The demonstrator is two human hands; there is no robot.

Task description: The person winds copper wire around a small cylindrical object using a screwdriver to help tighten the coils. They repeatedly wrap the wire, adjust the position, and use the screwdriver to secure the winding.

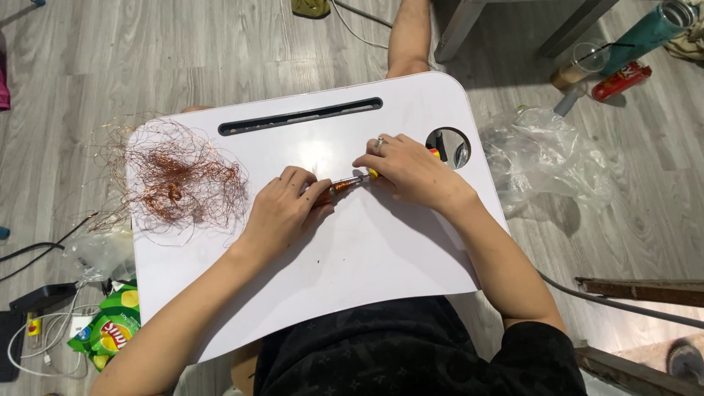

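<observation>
Person is sitting on the floor with a white lap counter (367,249) across the legs, winding thin copper wire onto a tool. Right hand (412,170) is gripping a screwdriver (350,182) by its yellow handle, mostly hidden under the palm; grip is closed around it. Left hand (282,209) is pinching the metal shaft where a tight copper coil (340,188) is building up, fingers curled in, grip narrow on the wire and shaft. Tool is lying near flat at counter centre, between both hands.

Judging by this, the step in hand is wrapping wire around the shaft, coil only short so far. Next move probably calls for steady tension from the left fingers while the right is turning the handle, turns kept tight side by side, no kinks.

A loose tangle of copper wire (176,183) is sitting at the counter's left edge, some strands spilling off. Counter has a dark slot (301,116) along the far side and a round cup hole (448,145) near the right hand. Grey wood-look floor (183,51) is cluttered: crumpled clear plastic bag (546,150) at right, green snack bag (110,328) and white cables (40,345) at lower left, red can (621,81) at upper right.
</observation>
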